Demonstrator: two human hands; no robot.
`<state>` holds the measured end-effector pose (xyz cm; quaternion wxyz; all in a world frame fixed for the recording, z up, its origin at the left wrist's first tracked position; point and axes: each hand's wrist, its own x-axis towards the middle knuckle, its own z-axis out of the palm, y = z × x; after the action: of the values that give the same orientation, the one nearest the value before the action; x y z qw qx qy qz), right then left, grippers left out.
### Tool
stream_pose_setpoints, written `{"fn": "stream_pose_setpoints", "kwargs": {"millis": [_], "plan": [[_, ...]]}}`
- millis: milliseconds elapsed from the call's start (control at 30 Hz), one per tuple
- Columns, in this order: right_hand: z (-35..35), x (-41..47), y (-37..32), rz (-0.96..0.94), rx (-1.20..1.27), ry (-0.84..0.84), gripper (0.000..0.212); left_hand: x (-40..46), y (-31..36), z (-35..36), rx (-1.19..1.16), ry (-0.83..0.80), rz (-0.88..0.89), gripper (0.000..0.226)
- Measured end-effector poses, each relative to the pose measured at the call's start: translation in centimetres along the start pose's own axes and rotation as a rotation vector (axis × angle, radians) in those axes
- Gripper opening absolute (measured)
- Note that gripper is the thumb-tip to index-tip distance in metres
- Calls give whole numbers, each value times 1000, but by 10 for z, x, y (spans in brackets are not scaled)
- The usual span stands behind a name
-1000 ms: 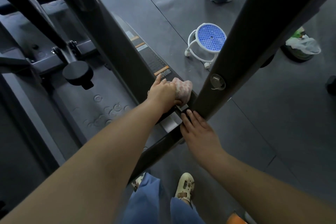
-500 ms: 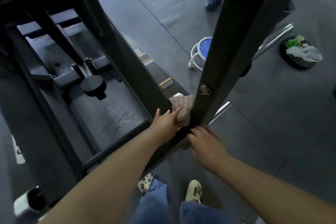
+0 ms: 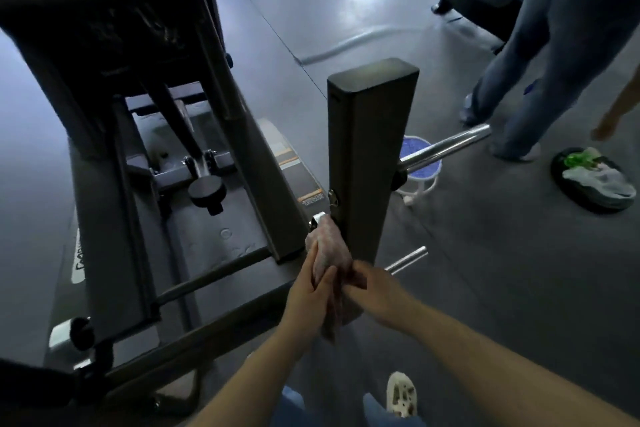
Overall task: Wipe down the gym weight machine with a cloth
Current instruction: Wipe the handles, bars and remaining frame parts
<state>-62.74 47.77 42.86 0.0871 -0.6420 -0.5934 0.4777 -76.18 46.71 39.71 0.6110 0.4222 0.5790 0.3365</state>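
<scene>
Both hands — left hand (image 3: 310, 291), right hand (image 3: 372, 284) — grip cloth (image 3: 327, 250).

A single head-worn view looks forward and steeply down, close above the dark square steel upright post (image 3: 370, 156) of the machine, grey rubber floor (image 3: 502, 270) beyond.

Pale pink patterned cloth (image 3: 327, 250), black machine post (image 3: 369, 149), blue perforated stool (image 3: 420, 163), cream shoe (image 3: 401, 393)

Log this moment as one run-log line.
stage: wiping post base | left hand: holds cloth | right hand: holds cloth | cloth against upright post
</scene>
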Motion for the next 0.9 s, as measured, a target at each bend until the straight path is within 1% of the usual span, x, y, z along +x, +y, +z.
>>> {"fn": "stream_pose_setpoints", "kwargs": {"millis": [67,167,267,333,400,433,500,533,600,700,767,800,833,900], "plan": [[-12,-4,10,-27,38,-44,7,-7,8,22,-21,111,19,56],[-38,-16,24,-71,101,-115,15,-22,24,59,-64,249,24,56],[-66,-24,32,-151,127,-213,12,-34,35,97,-104,373,47,54],[-78,-26,36,-191,98,-244,7,-38,36,115,-158,462,46,48],[-81,-25,40,-210,92,-266,8,-37,32,126,-209,545,51,36],[-81,-25,42,-209,104,-282,9,-37,30,130,-205,589,46,35],[-78,-22,43,-225,102,-301,5,-33,23,131,-186,670,47,49],[-74,-18,44,-232,83,-285,3,-29,20,130,-178,697,37,52],[-64,-7,47,-226,35,-218,8,-21,14,124,-142,743,16,52],[-44,12,54,-167,39,-163,5,-6,-5,108,-6,773,27,55],[-32,26,62,-116,30,-111,3,10,-25,97,9,732,-1,63],[-27,35,66,-91,21,-81,5,20,-35,90,4,680,-48,66],[-21,43,72,-63,13,-54,10,29,-44,85,48,616,-120,61],[-11,58,83,1,3,-23,17,44,-64,78,231,470,-218,41]]}}
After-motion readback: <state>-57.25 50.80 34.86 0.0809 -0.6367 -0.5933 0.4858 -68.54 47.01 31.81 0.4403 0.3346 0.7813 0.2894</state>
